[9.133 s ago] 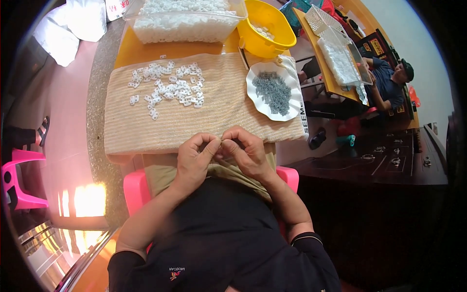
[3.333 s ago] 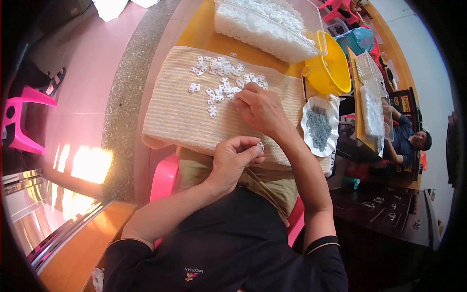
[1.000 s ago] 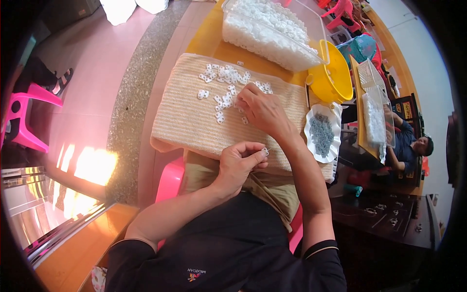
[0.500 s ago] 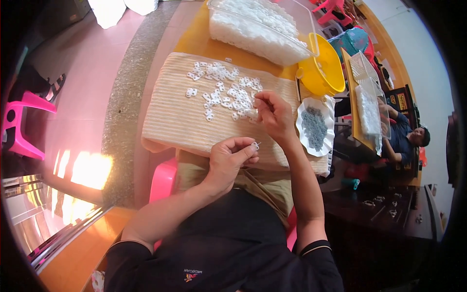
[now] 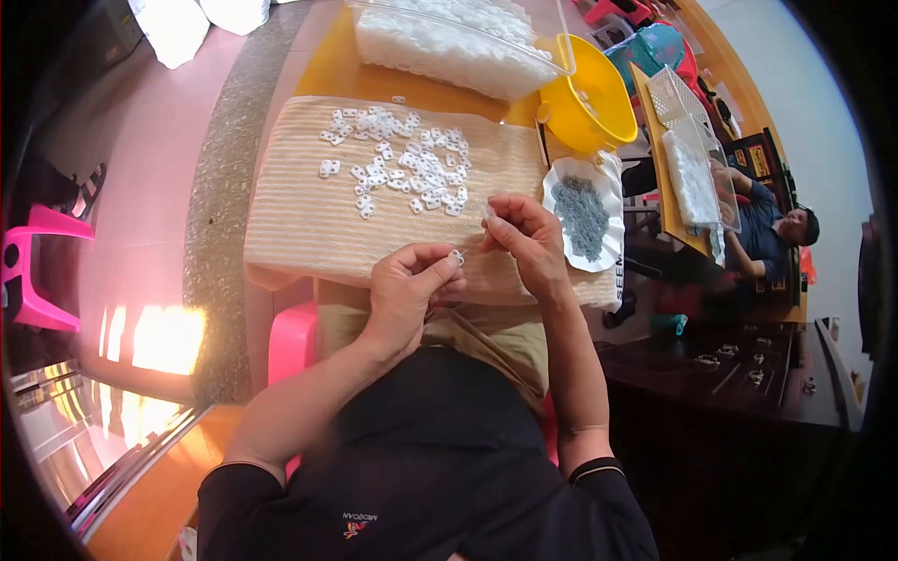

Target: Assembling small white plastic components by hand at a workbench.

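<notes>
Between thumb and forefinger, my left hand (image 5: pixel 412 285) pinches a small white plastic piece (image 5: pixel 456 256), with a thin pin-like bit sticking out of it. To its right and slightly higher, my right hand (image 5: pixel 528 245) is closed in a pinch on a small pale piece (image 5: pixel 489 211), mostly covered by the fingers. Beyond both hands, many white two-holed plastic pieces (image 5: pixel 426 173) lie scattered on a striped cloth (image 5: pixel 299 215). Beside my right hand, a white wavy-rimmed dish (image 5: pixel 613 245) holds a heap of small grey parts (image 5: pixel 582 220), too fine to make out singly.
A clear plastic bin (image 5: pixel 449 51) full of white pieces stands at the far edge, with a yellow bowl (image 5: pixel 585 103) to its right. A pink stool (image 5: pixel 42 271) is on the left. At the right, another person (image 5: pixel 762 220) sits by a tray of white pieces (image 5: pixel 687 178).
My right hand has come away from the scattered pieces, nearer to me and toward my left hand, still pinching. The whole view has shifted a little; my left hand keeps its hold.
</notes>
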Tool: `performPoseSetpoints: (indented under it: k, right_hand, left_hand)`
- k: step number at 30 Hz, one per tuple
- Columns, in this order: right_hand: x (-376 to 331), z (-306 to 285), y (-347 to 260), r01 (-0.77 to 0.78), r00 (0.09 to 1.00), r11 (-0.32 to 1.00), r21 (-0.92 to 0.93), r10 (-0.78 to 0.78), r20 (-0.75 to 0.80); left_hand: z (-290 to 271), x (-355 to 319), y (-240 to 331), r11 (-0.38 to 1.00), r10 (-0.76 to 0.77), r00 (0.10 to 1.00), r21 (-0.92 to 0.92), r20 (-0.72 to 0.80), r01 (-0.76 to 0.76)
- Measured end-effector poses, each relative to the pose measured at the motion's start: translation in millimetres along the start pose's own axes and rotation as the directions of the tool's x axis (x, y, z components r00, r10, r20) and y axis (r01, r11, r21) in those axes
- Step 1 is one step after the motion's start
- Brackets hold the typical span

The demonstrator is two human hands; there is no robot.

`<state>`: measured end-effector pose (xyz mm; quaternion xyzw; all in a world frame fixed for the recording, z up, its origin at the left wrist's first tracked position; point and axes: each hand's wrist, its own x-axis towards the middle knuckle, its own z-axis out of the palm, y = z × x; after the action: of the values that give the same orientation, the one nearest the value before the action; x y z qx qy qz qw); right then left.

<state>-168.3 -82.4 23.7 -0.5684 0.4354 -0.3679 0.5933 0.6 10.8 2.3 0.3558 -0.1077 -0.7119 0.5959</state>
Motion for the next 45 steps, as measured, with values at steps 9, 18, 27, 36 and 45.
performPoseSetpoints:
  k: [9,18,27,36,45]
  right_hand:
    - [-8.8,-3.6,9.2,-0.046,0.999,0.991,0.123,0.045,0.013]
    - [-11.4,-1.7,7.8,-0.044,0.999,0.995,0.092,0.046,-0.024]
    - [-5.6,-5.1,20.2,0.316,0.881,0.587,-0.745,-0.473,0.001]
    - [-10.7,0.3,11.3,0.382,0.814,0.268,-0.884,-0.551,0.185]
    - [-11.5,-8.5,5.9,0.347,0.897,0.5,-0.794,-0.424,0.126]
  left_hand:
    - [0.5,1.7,-3.3,1.0,0.025,1.0,-0.015,-0.004,-0.025]
    - [-2.4,1.6,-3.2,1.0,0.003,1.0,0.01,-0.012,-0.003]
    - [-1.3,1.7,-3.5,1.0,-0.006,1.0,0.01,-0.025,0.006]
    - [-0.6,0.7,-2.4,1.0,-0.006,1.0,0.004,-0.016,0.006]
    - [-1.3,0.8,-3.7,1.0,0.002,1.0,0.014,-0.022,-0.002]
